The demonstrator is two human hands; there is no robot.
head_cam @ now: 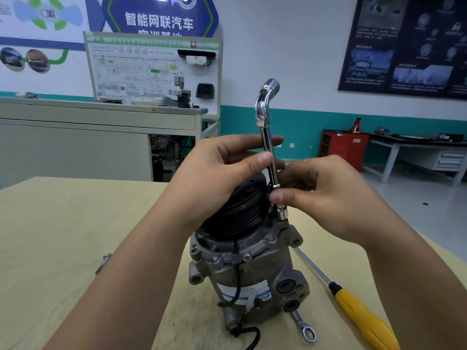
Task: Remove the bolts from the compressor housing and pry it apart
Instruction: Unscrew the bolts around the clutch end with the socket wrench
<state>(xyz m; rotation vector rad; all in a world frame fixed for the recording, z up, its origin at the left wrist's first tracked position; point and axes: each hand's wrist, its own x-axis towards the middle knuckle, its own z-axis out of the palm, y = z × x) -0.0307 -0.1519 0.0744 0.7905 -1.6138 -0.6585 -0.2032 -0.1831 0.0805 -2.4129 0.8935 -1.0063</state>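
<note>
A grey metal compressor housing [255, 271] stands upright on the wooden table [63, 223], with its black ribbed pulley [240, 210] on top. A chrome L-shaped socket wrench [267, 127] stands nearly vertical, its lower socket set down on the housing's far right flange. My left hand [217, 173] pinches the wrench shaft between thumb and fingers, its palm over the pulley. My right hand [326, 195] pinches the shaft lower down, just above the socket. The bolt under the socket is hidden.
A loose bolt [103, 263] lies on the table left of the compressor. A yellow-handled screwdriver [358, 311] lies to the right, and a ring spanner [304, 327] pokes out under the housing. A black cable [250, 337] trails off the front. Cabinets and benches stand behind.
</note>
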